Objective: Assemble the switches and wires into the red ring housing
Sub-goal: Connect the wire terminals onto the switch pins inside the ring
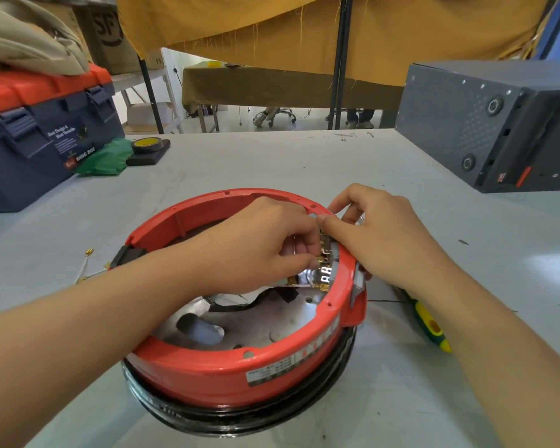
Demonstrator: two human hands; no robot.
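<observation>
1. We have the red housing (240,367) in the middle of the desk (272,156), seated on a black base (246,418), both hands working at its far right wall.
2. Our left hand (256,244) reaches inside the ring, its grip pinching a switch (324,263) with brass terminals against the inner wall.
3. Our right hand (385,234) curls over the rim from outside, thumb and forefinger pinching at the top of the same switch; what the other fingers hold we cannot tell.
4. Black wires (240,307) trail across the metal plate (272,324) inside the ring; loose white leads (86,266) lie on the desk to the left, outside it.
5. To seat the switch well, we judge it best to keep it square to its slot, steady the wall from outside and press evenly, keeping the terminals unbent and the wires unpinched.
6. A screwdriver (432,328) lies just right of the housing, under our forearm; a toolbox (42,134) and a grey case (485,124) stand well apart.
</observation>
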